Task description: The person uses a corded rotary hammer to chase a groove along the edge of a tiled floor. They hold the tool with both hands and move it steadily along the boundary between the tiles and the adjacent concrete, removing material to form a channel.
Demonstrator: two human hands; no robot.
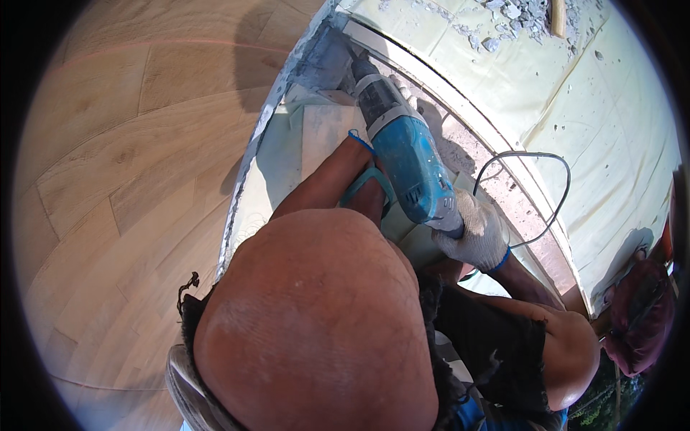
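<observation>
A teal and grey rotary hammer slants across the middle, its dark nose toward the far corner of a narrow recess. Wrapped round its rear handle is my right hand, in a pale knitted glove with a blue cuff. My left hand, gloved too, is closed at the tool's front; the tool hides most of it, and a few fingers show past its right side. The bit's tip meets the shadowed grey corner, where contact is hard to make out. A dark power cord loops out on the right.
Wood-look flooring lies left, behind a rough raised edge. Pale sheeting covers the right side, with broken rubble and a wooden stick at the far end. A pale strip borders the recess. My bent knee fills the near middle. Maroon cloth lies right.
</observation>
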